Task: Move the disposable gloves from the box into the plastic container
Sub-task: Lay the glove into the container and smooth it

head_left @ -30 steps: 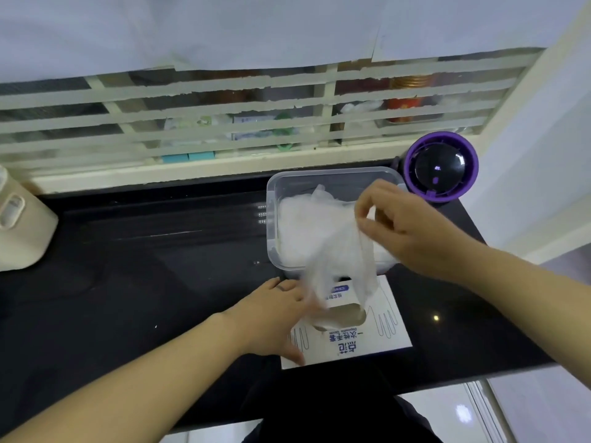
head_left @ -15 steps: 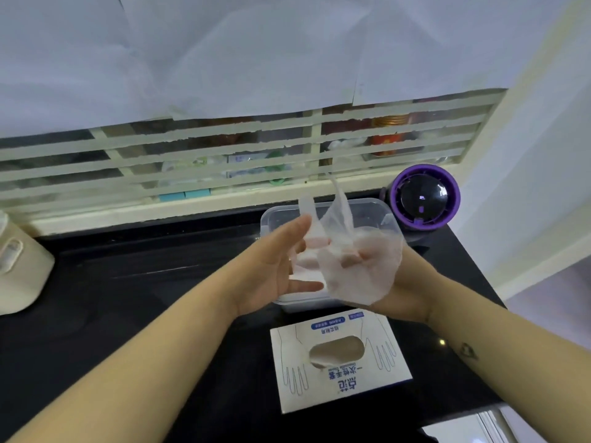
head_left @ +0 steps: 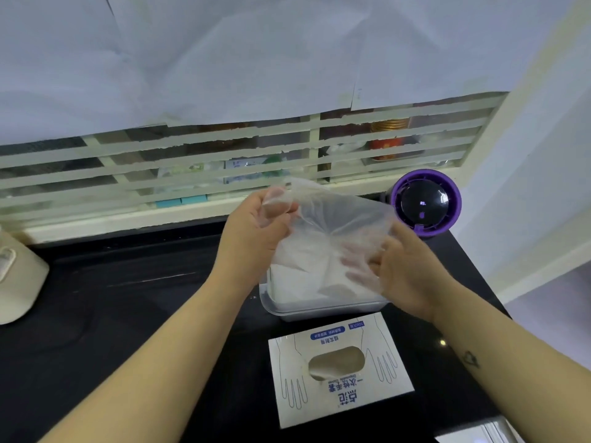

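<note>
The clear plastic container [head_left: 319, 306] holds a heap of translucent gloves. Above it, the left hand [head_left: 256, 231] pinches one disposable glove [head_left: 332, 225] at its upper edge; the right hand [head_left: 406, 270] pinches its lower edge. The box [head_left: 339, 394] lies flat just beside the container, printed with glove outlines and blue Chinese lettering.
</note>
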Motion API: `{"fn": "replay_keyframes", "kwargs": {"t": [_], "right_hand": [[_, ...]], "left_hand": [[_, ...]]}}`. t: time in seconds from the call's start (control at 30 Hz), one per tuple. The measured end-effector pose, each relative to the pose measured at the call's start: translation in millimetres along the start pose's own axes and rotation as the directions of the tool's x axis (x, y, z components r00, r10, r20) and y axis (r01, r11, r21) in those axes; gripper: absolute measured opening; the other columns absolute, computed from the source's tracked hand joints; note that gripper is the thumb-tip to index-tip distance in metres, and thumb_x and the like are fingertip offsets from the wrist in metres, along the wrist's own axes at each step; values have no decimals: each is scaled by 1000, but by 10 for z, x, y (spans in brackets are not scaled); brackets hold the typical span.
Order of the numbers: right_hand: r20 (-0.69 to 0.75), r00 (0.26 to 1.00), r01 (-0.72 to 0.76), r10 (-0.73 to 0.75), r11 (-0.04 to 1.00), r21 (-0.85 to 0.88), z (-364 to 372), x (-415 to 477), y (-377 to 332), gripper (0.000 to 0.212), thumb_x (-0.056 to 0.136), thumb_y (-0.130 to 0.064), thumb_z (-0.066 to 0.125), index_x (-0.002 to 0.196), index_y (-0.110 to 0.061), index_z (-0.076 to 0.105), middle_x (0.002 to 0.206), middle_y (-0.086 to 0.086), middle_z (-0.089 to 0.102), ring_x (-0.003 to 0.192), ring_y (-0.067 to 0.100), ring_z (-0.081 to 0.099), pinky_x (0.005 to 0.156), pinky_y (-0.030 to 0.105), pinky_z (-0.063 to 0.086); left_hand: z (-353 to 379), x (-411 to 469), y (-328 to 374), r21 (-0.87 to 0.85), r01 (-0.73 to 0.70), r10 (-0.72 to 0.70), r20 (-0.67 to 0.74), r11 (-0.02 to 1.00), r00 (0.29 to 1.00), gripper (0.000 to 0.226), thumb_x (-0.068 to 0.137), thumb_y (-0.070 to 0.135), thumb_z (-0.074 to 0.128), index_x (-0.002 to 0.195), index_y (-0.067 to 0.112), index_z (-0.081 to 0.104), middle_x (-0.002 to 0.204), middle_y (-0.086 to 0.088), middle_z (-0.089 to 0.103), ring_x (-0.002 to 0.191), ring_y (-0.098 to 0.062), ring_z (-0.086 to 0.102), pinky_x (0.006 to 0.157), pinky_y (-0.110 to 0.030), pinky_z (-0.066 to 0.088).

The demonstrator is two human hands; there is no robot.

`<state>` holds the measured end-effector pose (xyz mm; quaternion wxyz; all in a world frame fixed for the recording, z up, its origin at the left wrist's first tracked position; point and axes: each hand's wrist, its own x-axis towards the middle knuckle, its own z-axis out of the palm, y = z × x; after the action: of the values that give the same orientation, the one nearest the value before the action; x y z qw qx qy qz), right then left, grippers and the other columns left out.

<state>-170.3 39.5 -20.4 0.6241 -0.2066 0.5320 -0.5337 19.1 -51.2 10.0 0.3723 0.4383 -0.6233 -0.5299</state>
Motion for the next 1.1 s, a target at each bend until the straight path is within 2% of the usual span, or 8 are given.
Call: {"fn": "replay_keyframes", "kwargs": {"t": [0.17, 0.23, 0.37, 0.57, 0.63, 0.73, 0.87, 1.1], "right_hand": [[110, 985, 160, -130, 926, -342, 15, -62, -72, 98, 47, -77, 73, 128, -29, 47, 117, 2, 68, 107, 17, 65, 92, 32, 52], [90, 988, 152, -123, 837, -526, 111, -47, -81, 101, 52, -72, 75, 137, -29, 42, 119, -2, 66, 108, 13, 64, 97, 34, 49], [-83, 975, 105, -205, 761, -640, 153, 51, -84, 18, 88, -30, 65, 99, -17, 69, 95, 2, 72, 96, 17, 65, 95, 36, 48], [-99, 995, -73, 32, 893, -444, 156, -7, -287, 23, 100, -7, 41, 95, 7, 58, 47, 3, 65, 39, 8, 61, 42, 15, 49], [-16, 999, -36, 33, 834, -551, 163, -52, -273, 24, 99, -4, 39, 88, 6, 57, 53, 3, 68, 45, 8, 64, 49, 14, 51], [44, 996, -40, 77, 835, -548, 245, -34, -357, 31, 97, 3, 36, 72, -2, 54, 79, 5, 74, 75, 18, 68, 74, 22, 53], [271, 961, 198, -49, 807, -557, 391, -101, -439, 49, 93, -1, 39, 65, -21, 74, 95, 10, 74, 80, 20, 68, 87, 30, 50], [168, 983, 150, -68, 824, -547, 237, -125, -556, 43, 90, 9, 36, 59, -11, 60, 69, 5, 70, 59, 19, 60, 53, 20, 44]], "left_hand": [[-45, 45, -9, -32, -21, 20, -32, 999, 999, 30, 94, 8, 58, 116, 29, 55, 110, 8, 71, 94, -8, 67, 71, -16, 53], [-39, 68, -12, -72, 1, -3, -27, 997, 1000, 30, 95, 5, 56, 115, 27, 55, 108, 7, 71, 98, -9, 68, 73, -17, 54], [-59, 69, -29, -155, 42, -40, 16, 987, 999, 30, 96, 1, 52, 120, 19, 55, 94, 7, 74, 90, -8, 69, 79, -22, 56], [-437, 155, -198, -22, 147, -146, -304, 989, 941, 27, 96, 5, 53, 112, 26, 59, 100, 9, 68, 90, -3, 65, 91, -28, 53], [-494, 163, -132, 107, 76, -37, -329, 991, 944, 30, 96, 14, 54, 123, 27, 55, 110, 15, 61, 99, 3, 57, 94, -20, 46], [-411, 213, 107, 405, -177, 182, 27, 897, 983, 49, 93, 28, 60, 138, 34, 43, 129, 20, 51, 115, 5, 46, 92, -10, 32], [-216, 372, 236, 580, -293, -93, 543, 760, 835, 58, 91, 36, 64, 143, 36, 38, 128, 23, 54, 112, 6, 50, 93, -15, 35], [-410, 579, 203, 543, -104, -174, 437, 834, 882, 13, 96, 30, 57, 101, 32, 68, 92, 13, 71, 81, 5, 65, 82, -16, 45]]}}
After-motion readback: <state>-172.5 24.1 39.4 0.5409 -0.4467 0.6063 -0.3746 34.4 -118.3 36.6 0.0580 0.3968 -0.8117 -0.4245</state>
